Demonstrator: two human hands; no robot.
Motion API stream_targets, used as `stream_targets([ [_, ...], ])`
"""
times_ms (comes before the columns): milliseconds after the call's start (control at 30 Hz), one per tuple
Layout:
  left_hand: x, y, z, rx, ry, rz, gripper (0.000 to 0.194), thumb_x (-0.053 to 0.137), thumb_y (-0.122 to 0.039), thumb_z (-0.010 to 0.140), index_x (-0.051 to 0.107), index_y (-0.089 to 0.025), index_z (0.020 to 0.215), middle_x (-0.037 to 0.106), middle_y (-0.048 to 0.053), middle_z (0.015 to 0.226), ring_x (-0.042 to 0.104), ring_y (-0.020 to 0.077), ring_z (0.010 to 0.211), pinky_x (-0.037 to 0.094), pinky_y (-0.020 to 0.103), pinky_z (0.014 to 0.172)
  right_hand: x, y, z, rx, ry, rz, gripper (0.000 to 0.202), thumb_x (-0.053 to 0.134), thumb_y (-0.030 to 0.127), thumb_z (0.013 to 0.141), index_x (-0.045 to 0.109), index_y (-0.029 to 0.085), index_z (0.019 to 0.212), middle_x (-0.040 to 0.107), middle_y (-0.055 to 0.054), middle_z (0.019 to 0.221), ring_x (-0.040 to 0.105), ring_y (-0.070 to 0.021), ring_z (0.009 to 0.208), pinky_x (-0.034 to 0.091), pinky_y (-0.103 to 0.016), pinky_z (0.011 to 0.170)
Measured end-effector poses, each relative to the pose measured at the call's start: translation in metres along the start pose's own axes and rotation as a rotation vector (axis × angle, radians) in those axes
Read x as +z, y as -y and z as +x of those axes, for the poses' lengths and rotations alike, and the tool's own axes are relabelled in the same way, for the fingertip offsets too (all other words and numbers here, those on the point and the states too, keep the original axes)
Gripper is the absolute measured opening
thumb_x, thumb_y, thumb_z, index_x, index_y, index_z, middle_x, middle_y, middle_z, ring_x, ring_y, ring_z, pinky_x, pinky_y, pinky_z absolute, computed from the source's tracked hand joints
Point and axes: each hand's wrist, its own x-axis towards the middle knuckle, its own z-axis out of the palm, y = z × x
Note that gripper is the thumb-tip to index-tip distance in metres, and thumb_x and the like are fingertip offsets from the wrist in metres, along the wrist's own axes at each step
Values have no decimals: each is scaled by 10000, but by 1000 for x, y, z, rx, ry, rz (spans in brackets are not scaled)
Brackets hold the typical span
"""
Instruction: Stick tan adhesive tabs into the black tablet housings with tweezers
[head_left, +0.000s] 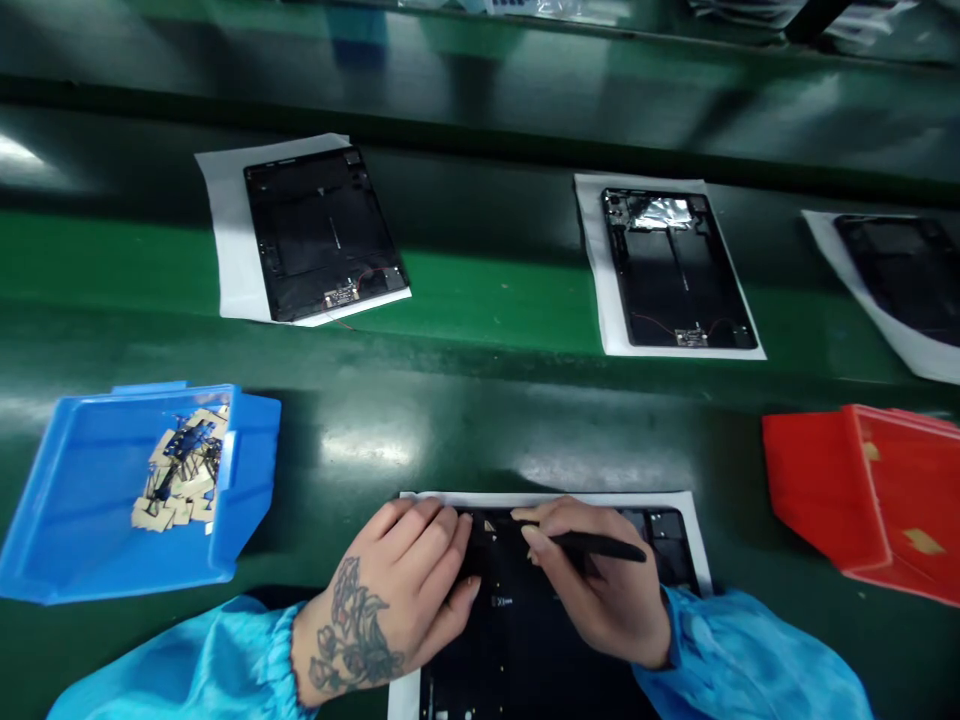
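Observation:
In front of me a black tablet housing (540, 660) lies on a white sheet (703, 560), partly covered by my hands. My left hand (405, 590) rests flat on its upper left part, fingers stretched out and holding nothing. Between thumb and fingers, my right hand (600, 580) grips a slim black tweezer-like tool (600, 545) over the housing's upper middle. A small tan piece (523, 515) shows at the tool's tip by the fingers; whether the tool pinches it I cannot tell. A small pale triangular mark (490, 526) on the housing sits between my hands.
On the left stands a blue bin (97, 500) holding a heap of tan-backed small parts (184, 480). A red bin (817, 470) with tan scraps is at the right. Farther back, black tablet housings (322, 230) lie on white sheets along a green strip (487, 300).

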Motion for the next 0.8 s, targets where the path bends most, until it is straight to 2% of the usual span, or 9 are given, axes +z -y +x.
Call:
stream_targets([
  [133,0,-1,1,-1,-24,1,343,553,-239,831,630,-19,1083,659,134,1000,575,268,962,457,417,850,0,1,-4,-106,73,-60,270,566,7,815,520,204,992,682,-42,946,670,-138,851,522,-236,784],
  [400,0,-2,3,26,-49,53,342,538,-246,834,640,-9,1059,670,137,1014,590,272,960,479,402,812,4,9,-2,-122,77,-28,277,566,-15,800,522,202,964,678,-38,950,664,-123,820,522,-224,753],
  [533,0,-1,3,25,-44,73,340,525,-260,834,649,-22,1043,668,139,990,591,275,935,492,411,793,-8,11,2,-39,-68,55,254,557,31,844,519,221,1008,652,-29,921,643,-159,845,515,-289,756],
  [633,0,-1,1,26,-36,76,345,525,-277,833,651,-31,1038,661,140,983,586,279,928,499,421,799,-18,16,5,57,-160,28,107,460,138,937,536,212,953,613,-49,955,608,-186,900,472,-336,803],
  [700,0,-1,0,25,-31,78,345,530,-284,831,651,-36,1037,656,141,991,582,282,924,501,427,802,-20,22,7,166,-115,-76,155,421,193,970,557,208,897,585,-43,948,593,-176,894,449,-309,800],
  [800,2,0,-2,24,-31,85,342,527,-291,833,650,-42,1032,648,146,1010,573,290,935,503,437,807,-13,29,9,256,91,-203,138,469,223,962,583,211,885,564,-20,886,583,-153,826,441,-265,748],
])
